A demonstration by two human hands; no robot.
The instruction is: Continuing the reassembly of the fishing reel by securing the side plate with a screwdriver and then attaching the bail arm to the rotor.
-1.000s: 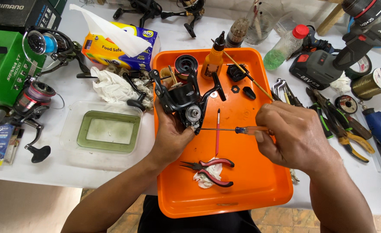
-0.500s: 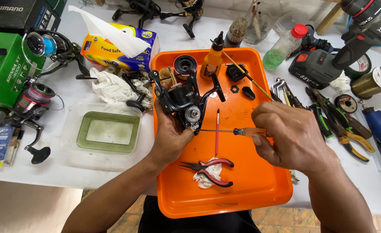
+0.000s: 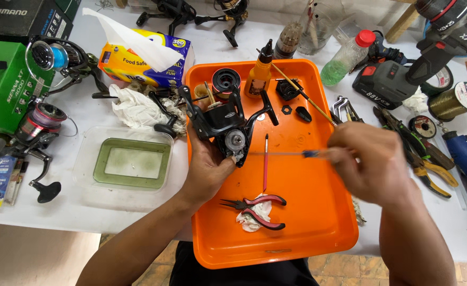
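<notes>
My left hand [image 3: 208,168] grips a black fishing reel body [image 3: 224,124] over the orange tray [image 3: 318,228]. My right hand [image 3: 373,161] holds a thin screwdriver [image 3: 281,153] with its tip at the reel's side by the round silver part. The right hand is blurred. A red-handled brush [image 3: 265,161] lies on the tray just below the screwdriver shaft. Red-handled pliers [image 3: 257,207] rest on a white rag near the tray's front. A black spool [image 3: 226,81], an orange oil bottle [image 3: 258,77] and small black parts [image 3: 291,103] sit at the tray's far end.
Left of the tray stand a clear container with green liquid [image 3: 130,161], crumpled rags [image 3: 138,108], a tissue pack [image 3: 146,58], other reels [image 3: 37,130] and a green box [image 3: 3,85]. On the right lie pliers [image 3: 429,164], a drill battery [image 3: 389,85], a plastic bottle [image 3: 347,58] and line spools [image 3: 455,100].
My right hand has shifted to the right and is blurred with motion, the screwdriver still pointing at the reel. The left hand and reel have stayed in place.
</notes>
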